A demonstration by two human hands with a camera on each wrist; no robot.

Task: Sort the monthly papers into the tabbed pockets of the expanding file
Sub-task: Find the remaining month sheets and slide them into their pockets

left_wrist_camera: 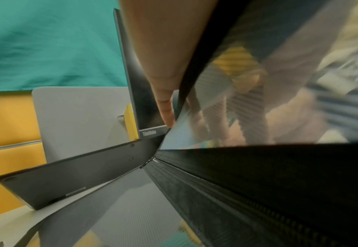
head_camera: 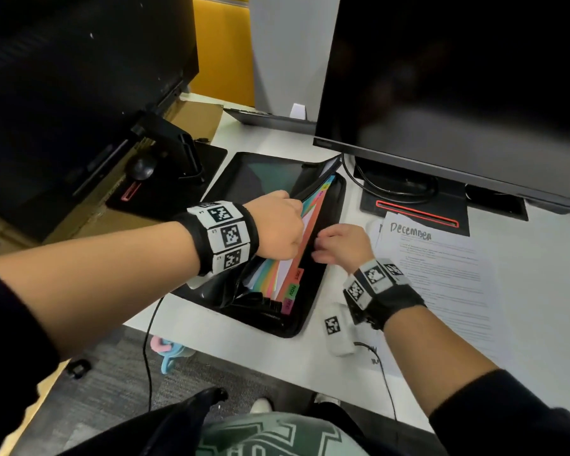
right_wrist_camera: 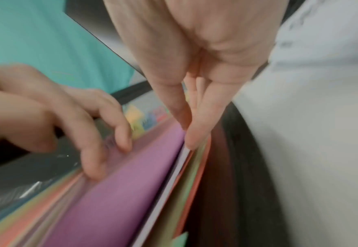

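The black expanding file (head_camera: 305, 319) lies open on the white desk, its coloured dividers fanned, with tabs (head_camera: 293, 291) reading OCT, NOV and DEC. My left hand (head_camera: 277, 225) grips the front cover and a bunch of dividers and holds them back to the left. In the right wrist view its curled fingers (right_wrist_camera: 102, 150) rest on a purple divider (right_wrist_camera: 121, 183). My right hand (head_camera: 339, 245) reaches into the gap; its straight fingers (right_wrist_camera: 191, 140) touch the top edge of a white sheet (right_wrist_camera: 165, 188) standing between purple and orange dividers. A stack of papers headed "December" (head_camera: 441, 258) lies to the right.
A dark monitor (head_camera: 458, 77) stands behind the file, its base (head_camera: 415, 205) touching the paper stack. A second dark screen (head_camera: 79, 77) fills the left. A white tagged block (head_camera: 338, 330) and a cable (head_camera: 152, 340) lie near the desk's front edge.
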